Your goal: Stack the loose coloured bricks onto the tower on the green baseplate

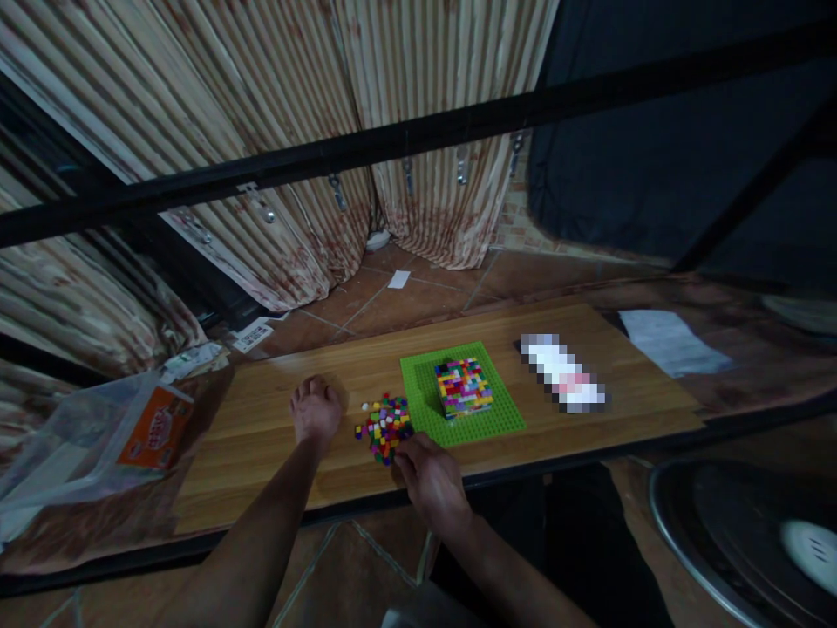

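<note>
A loose pile of small coloured building bricks lies on the wooden table, just left of a green baseplate. On that baseplate stands a blocky, multicoloured brick structure. My right hand is at the pile's near right edge, thumb and fingers brought together; whatever is between the fingertips is hidden. To the left of the pile, my left hand rests on the tabletop, fingers loosely bent and apart, holding nothing visible.
A clear plastic bin with an orange label sits left of the table. A pixelated white item lies right of the baseplate, and a white sheet is beyond the right end. A dark metal bar crosses before the curtains.
</note>
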Demonstrator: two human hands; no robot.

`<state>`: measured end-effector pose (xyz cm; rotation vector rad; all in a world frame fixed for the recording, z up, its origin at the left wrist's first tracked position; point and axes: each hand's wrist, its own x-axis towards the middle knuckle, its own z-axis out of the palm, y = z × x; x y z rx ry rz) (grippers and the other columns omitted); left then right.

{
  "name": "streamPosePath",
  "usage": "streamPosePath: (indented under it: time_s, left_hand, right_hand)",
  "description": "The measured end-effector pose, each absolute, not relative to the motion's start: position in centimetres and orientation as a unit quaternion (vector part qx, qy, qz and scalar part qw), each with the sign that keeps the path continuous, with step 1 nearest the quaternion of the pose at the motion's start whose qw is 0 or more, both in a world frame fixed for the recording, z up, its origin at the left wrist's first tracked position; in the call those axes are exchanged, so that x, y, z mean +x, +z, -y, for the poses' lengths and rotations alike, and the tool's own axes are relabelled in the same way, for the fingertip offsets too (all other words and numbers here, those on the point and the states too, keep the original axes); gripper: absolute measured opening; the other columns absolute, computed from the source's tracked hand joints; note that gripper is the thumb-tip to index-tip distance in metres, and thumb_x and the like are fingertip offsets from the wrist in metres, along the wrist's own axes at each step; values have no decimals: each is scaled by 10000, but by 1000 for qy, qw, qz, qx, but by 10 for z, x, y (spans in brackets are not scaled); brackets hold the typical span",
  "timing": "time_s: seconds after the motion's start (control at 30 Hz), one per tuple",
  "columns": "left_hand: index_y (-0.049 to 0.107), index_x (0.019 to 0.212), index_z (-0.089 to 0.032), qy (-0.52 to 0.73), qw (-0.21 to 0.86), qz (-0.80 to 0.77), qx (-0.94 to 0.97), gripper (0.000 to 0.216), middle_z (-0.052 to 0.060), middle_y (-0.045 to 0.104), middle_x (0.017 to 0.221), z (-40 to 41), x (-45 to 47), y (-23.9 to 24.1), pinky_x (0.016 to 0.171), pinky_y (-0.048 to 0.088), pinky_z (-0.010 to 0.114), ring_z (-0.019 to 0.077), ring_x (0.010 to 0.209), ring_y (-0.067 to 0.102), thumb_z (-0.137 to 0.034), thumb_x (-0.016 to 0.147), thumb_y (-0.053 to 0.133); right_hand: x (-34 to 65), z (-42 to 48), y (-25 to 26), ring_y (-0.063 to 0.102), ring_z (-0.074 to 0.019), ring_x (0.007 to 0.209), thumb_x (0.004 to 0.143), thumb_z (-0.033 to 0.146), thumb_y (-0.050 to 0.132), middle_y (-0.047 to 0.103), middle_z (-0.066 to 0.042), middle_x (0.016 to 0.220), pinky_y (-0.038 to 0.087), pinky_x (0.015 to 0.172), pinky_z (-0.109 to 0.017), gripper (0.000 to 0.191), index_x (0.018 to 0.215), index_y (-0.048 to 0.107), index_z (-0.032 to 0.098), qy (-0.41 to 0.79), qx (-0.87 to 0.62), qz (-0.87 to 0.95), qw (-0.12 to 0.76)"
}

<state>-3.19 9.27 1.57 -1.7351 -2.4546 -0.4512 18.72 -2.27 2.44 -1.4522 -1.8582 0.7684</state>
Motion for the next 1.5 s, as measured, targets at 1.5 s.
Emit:
streamPosePath:
  time_s: [1.5]
  left_hand:
    - [565, 1249, -130, -125, 55, 806, -575, 445, 164, 581, 1292, -92, -30, 23, 996, 389, 446, 305, 1180, 501, -331, 925, 336]
  right_hand:
    - [289, -19, 34, 688, -245, 760, 882, 531, 516, 746, -117, 855, 481, 686, -332, 424, 851, 732, 167, 140, -716, 487, 480]
